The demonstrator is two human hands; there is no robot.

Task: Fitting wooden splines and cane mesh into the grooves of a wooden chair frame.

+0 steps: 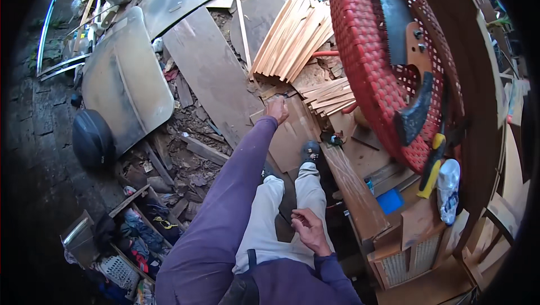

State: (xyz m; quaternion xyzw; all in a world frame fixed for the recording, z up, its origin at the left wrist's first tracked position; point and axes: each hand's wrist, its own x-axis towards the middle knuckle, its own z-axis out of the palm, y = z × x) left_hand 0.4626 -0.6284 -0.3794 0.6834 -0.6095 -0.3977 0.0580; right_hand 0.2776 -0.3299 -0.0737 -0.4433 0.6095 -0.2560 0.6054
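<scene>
My left hand [277, 109] reaches forward over a brown board [289, 142], its fingers curled at the board's far end; what they hold, if anything, is hidden. My right hand [309, 229] is in front of my legs, fingers curled in, with nothing visible in it. Beyond my left hand lie a fanned stack of thin wooden slats [289, 35] and a second, smaller slat pile [323, 97]. To the right stands a red woven basket [365, 68] with a handsaw [394, 18] on it and a yellow-and-black handled tool [430, 167] below.
Large panels [124, 74] and a long board [202, 68] lie over broken wood debris. A black rounded case [93, 139] is at left, crates of clothes and oddments [140, 232] at lower left. Wooden furniture parts [360, 203] with a blue plastic item [389, 199] line my right side.
</scene>
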